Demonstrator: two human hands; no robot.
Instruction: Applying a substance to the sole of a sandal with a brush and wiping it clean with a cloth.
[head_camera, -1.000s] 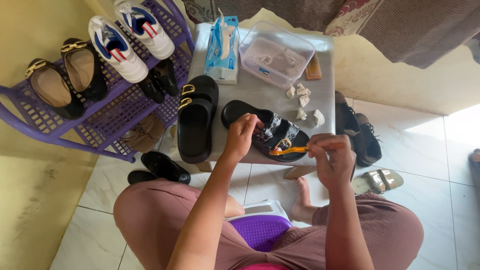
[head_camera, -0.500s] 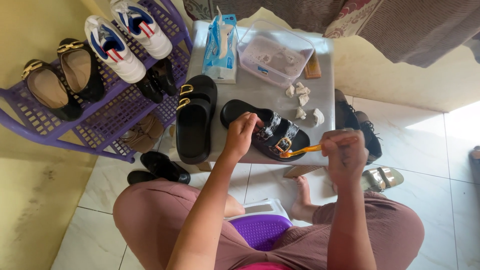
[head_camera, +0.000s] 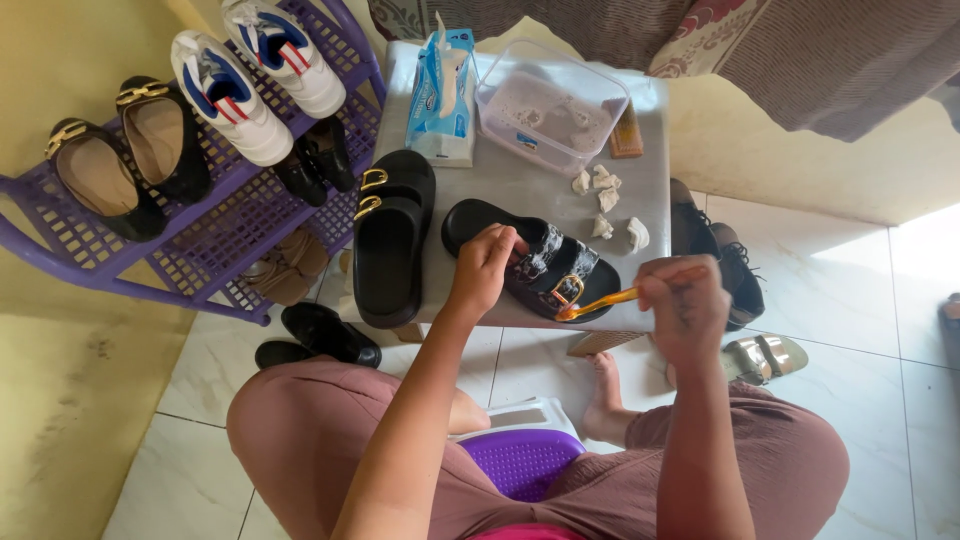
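A: Grip status? Left hand (head_camera: 485, 268) is closed over the heel side of the black strapped slide sandal with gold buckle (head_camera: 535, 262), pinning it to the grey counter (head_camera: 520, 190). Right hand (head_camera: 685, 305) is clenched around an orange-handled toothbrush (head_camera: 610, 298), bristles at the buckle.

B: Risk: the sandal lies at the near counter edge; hard brushing could push it off.

A: Containers: the far clear plastic tub (head_camera: 550, 108) holds cloudy liquid.

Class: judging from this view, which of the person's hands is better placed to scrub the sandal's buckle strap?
Probably the right hand: it holds the orange toothbrush, whose head lies at the black sandal's buckle. The left hand steadies the sandal.
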